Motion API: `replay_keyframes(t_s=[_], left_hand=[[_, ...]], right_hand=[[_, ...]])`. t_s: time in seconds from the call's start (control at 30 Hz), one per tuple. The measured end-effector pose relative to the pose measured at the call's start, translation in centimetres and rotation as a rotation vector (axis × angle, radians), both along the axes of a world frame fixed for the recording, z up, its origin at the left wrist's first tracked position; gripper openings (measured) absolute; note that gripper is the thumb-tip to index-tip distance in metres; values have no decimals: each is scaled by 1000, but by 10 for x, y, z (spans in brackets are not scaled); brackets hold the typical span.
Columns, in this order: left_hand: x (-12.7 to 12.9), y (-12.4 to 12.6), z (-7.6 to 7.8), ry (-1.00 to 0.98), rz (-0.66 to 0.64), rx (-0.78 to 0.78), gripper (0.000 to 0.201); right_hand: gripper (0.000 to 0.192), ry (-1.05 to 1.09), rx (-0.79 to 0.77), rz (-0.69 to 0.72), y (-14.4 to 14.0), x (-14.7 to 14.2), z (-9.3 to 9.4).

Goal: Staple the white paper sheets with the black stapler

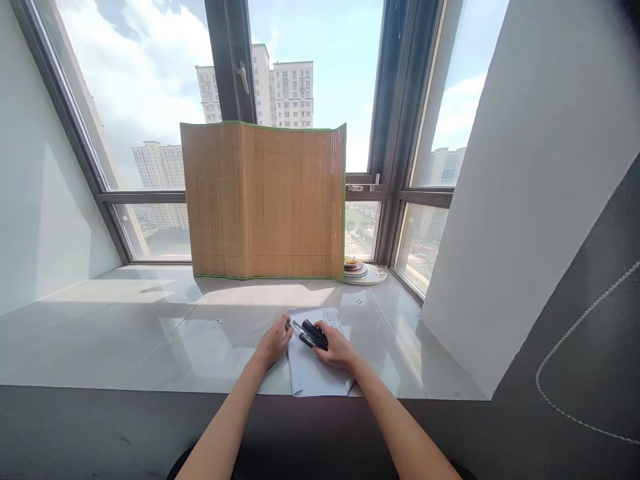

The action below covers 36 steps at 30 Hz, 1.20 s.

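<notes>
The black stapler (314,334), small, stiff and probably light, lies on the thin paper (315,367), the right hand (337,347) closes its fingers around its rear while the left hand (274,343) pinches its front tip, and the bamboo screen (265,200) stands at 12 o'clock.

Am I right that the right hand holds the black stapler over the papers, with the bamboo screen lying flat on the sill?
Not quite. The right hand does hold the black stapler over the papers, but the bamboo screen stands upright against the window, not flat. The head view shows it.
</notes>
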<state>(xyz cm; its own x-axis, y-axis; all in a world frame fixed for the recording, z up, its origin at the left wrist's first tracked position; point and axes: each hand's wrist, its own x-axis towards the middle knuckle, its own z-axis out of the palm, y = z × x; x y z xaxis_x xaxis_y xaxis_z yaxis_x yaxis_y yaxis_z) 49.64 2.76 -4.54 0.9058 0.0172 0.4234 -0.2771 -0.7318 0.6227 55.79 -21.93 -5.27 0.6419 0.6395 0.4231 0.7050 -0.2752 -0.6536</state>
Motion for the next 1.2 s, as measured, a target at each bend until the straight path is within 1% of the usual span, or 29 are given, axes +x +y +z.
replay_keyframes(t_s=[0.07, 0.17, 0.3, 0.4, 0.5, 0.6, 0.73, 0.87, 1.0, 1.2], left_hand=[[-1, 0, 1, -19, 8, -40, 12], [-1, 0, 2, -40, 9, -68, 11], [-3, 3, 3, -82, 16, -70, 11], [-2, 5, 4, -100, 10, -120, 15], [-1, 8, 3, -72, -3, -182, 20], [1, 10, 2, -53, 2, -205, 26], [3, 13, -3, -99, 23, -154, 29], [4, 15, -5, -177, 25, -79, 28], [4, 15, -6, -205, -2, -48, 23], [6, 18, -7, -252, -24, -35, 22]], right_hand=[[42, -35, 6, 0, 0, -2, 0], [40, -122, 62, -12, -5, -2, 1], [36, -171, 148, -90, -12, 2, 3], [36, -162, 136, -134, -13, 4, 3], [38, -148, 111, -121, -11, 4, 0], [40, -135, 87, -96, -10, 4, -3], [40, -126, 40, -86, -9, 5, -6], [41, -114, 34, -91, -8, 6, -7], [40, -112, 40, -97, -8, 6, -7], [40, -119, 46, -93, -8, 6, -9]])
